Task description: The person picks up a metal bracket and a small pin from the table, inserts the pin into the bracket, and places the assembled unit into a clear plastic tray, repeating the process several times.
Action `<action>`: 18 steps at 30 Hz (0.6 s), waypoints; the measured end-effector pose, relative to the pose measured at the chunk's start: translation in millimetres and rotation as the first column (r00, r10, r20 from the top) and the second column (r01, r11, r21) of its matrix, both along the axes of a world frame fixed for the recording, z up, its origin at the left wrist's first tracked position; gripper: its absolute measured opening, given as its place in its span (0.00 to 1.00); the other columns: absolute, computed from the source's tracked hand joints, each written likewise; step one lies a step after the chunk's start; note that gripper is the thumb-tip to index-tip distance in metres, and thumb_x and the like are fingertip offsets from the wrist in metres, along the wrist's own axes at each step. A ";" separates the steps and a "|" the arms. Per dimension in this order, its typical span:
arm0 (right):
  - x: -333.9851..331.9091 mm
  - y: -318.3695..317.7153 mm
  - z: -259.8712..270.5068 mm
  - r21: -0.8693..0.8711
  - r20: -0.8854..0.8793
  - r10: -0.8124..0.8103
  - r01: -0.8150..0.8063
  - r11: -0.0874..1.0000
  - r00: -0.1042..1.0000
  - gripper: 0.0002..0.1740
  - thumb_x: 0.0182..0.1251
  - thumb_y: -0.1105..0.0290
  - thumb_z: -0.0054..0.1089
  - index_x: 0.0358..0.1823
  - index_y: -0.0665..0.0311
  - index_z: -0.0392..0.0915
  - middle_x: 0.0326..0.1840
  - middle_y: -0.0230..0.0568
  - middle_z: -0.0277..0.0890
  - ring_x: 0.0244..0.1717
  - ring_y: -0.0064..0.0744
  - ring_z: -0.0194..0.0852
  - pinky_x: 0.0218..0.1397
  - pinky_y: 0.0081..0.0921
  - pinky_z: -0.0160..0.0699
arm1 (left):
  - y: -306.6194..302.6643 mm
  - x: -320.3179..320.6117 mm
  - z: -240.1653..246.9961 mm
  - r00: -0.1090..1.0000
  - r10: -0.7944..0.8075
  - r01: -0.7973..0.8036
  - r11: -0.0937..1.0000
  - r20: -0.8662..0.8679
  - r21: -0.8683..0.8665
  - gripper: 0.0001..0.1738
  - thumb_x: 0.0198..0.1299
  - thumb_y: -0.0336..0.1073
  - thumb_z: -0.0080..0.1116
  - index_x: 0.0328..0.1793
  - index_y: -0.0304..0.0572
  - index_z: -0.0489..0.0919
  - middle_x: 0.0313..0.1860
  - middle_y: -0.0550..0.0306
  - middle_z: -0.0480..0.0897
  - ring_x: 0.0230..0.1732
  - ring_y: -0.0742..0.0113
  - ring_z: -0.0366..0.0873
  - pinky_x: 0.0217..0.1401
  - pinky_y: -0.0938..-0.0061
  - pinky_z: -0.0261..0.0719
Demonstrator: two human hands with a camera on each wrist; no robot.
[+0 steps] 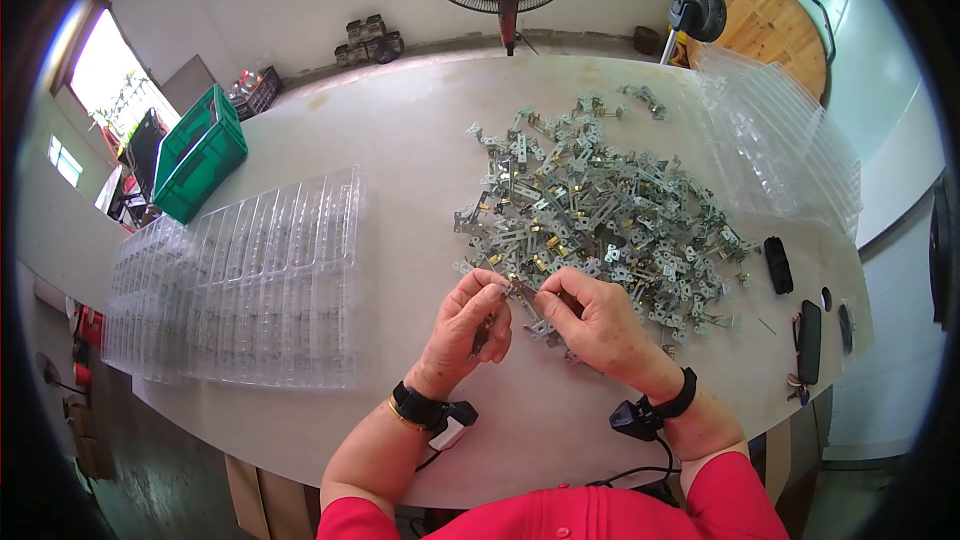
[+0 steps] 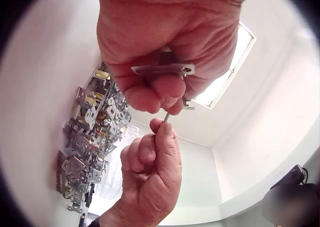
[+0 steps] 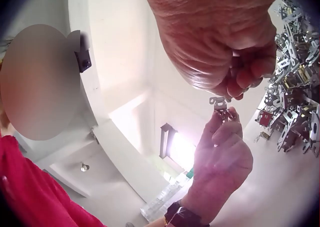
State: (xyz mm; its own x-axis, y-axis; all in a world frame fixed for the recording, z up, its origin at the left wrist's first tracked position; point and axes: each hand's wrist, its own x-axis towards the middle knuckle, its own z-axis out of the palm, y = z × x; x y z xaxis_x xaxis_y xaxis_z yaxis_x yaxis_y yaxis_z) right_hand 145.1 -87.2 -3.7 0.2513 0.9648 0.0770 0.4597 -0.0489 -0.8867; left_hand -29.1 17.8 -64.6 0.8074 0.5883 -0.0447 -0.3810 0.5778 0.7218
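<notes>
The left hand (image 1: 462, 328) curls its fingers round a metal bracket (image 2: 162, 69) in the left wrist view. Between its thumb and fingertips it also pinches a small metal part (image 3: 219, 105), seen in the right wrist view. Close on the right, the right hand (image 1: 598, 325) pinches a thin metal piece (image 2: 166, 118) at the left hand's fingertips; its far end is hidden. A large heap of metal brackets (image 1: 600, 210), some with brass-coloured pieces, lies on the table just beyond both hands.
Clear plastic trays (image 1: 270, 290) are stacked on the left of the table (image 1: 410, 140), a green crate (image 1: 200, 155) behind them. More clear trays (image 1: 785, 140) lie at the back right. A black case (image 1: 808, 342) and a black object (image 1: 777, 265) sit at the right.
</notes>
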 end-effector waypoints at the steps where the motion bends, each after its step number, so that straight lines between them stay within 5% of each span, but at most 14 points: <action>1: -0.1 -0.4 1.4 -0.014 0.002 0.001 -0.001 1.000 1.000 0.05 0.72 0.70 0.62 0.41 0.63 0.78 0.20 0.40 0.75 0.20 0.30 0.73 0.26 0.30 0.71 | 0.0 -0.2 0.0 1.000 0.001 -0.001 1.000 0.001 0.011 0.08 0.79 0.40 0.48 0.56 0.47 0.73 0.21 0.57 0.75 0.10 0.74 0.62 0.14 0.77 0.65; 18: 0.4 -0.7 6.8 -0.088 -0.035 0.035 -0.038 0.995 0.999 0.07 0.75 0.70 0.57 0.46 0.65 0.75 0.27 0.44 0.79 0.26 0.35 0.79 0.32 0.33 0.75 | -4.2 0.9 6.4 0.993 -0.029 0.053 0.977 -0.117 0.207 0.10 0.77 0.41 0.51 0.53 0.42 0.72 0.15 0.60 0.71 0.09 0.75 0.61 0.13 0.79 0.61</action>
